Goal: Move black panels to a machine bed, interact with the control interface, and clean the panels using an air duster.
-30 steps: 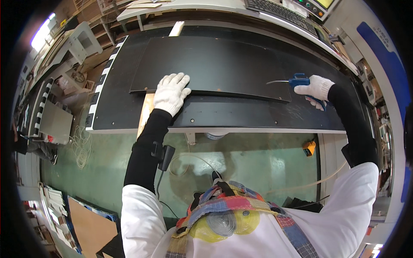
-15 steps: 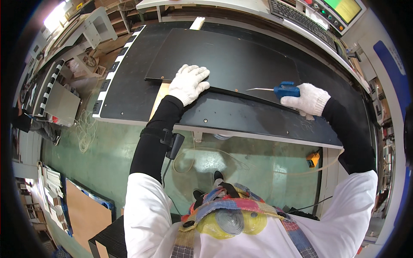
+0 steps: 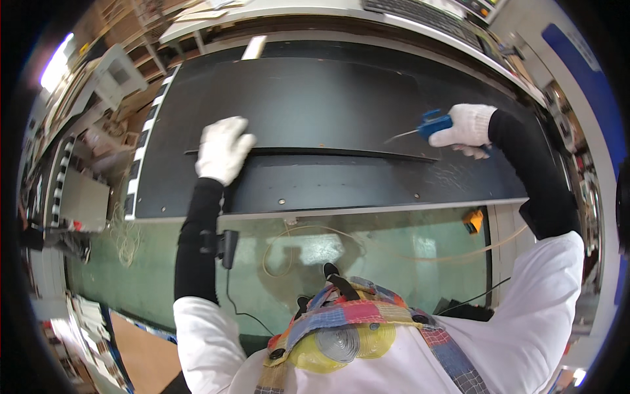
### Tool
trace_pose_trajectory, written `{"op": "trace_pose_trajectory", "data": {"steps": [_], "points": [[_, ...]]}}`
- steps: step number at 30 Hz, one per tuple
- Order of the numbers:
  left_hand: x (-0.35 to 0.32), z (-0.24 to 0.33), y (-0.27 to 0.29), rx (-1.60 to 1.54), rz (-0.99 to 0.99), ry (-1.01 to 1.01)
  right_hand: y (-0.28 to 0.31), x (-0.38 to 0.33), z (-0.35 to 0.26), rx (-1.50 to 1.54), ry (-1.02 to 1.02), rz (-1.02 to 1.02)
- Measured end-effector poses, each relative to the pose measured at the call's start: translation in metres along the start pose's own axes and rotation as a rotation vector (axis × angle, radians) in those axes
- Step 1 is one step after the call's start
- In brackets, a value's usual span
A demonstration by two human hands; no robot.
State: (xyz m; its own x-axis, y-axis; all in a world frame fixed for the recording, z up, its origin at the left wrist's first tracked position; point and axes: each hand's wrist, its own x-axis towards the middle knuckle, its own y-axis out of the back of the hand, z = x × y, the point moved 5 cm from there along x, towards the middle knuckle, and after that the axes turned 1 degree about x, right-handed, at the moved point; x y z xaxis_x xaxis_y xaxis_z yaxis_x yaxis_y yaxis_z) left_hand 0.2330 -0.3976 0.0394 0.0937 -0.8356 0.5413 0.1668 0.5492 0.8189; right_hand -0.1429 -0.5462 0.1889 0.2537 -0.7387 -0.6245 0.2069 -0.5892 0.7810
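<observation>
A dark flat panel (image 3: 295, 98) lies on a black-topped worktable (image 3: 354, 180). My left hand (image 3: 223, 150), in a white knitted glove, rests over the panel's near edge by its left corner. Its thumb stands apart from the loosely bent fingers, and I see nothing held in it. Around the handle of a blue air blow gun (image 3: 434, 125) my gloved right hand (image 3: 467, 126) is closed. The gun's thin metal nozzle points left, above the panel's right part.
A black-and-white strip (image 3: 146, 138) runs along the table's left edge. Beyond the table, a keyboard (image 3: 426, 23) sits on a white ledge. A thin hose (image 3: 315, 228) loops over the green floor. A yellow-and-black object (image 3: 472, 222) is near the table's right front.
My left hand has moved left along the panel's near edge, toward its corner, and its fingers are more bent. The blow gun stays in my right hand. The whole view has turned.
</observation>
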Motion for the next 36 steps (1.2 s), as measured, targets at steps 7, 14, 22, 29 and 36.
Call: {"op": "trace_pose_trajectory", "data": {"steps": [7, 14, 22, 29, 36], "points": [[0.005, -0.053, 0.020, 0.320, -0.111, 0.580, 0.017, 0.007, 0.114, 0.294, -0.171, 0.115], [-0.002, -0.048, 0.012, 0.421, -0.123, 0.686, -0.072, 0.098, 0.124, 1.307, 0.224, 0.044], [-0.006, -0.015, 0.018, 0.317, -0.092, 0.843, -0.095, 0.127, 0.143, 1.461, 0.101, 0.246], [-0.028, 0.037, 0.000, 0.142, -0.088, 0.738, -0.099, 0.130, 0.184, 1.404, 0.061, 0.309], [-0.058, 0.026, -0.028, -0.532, 0.028, 1.041, -0.073, 0.069, 0.088, 0.996, 0.336, 0.220]]}}
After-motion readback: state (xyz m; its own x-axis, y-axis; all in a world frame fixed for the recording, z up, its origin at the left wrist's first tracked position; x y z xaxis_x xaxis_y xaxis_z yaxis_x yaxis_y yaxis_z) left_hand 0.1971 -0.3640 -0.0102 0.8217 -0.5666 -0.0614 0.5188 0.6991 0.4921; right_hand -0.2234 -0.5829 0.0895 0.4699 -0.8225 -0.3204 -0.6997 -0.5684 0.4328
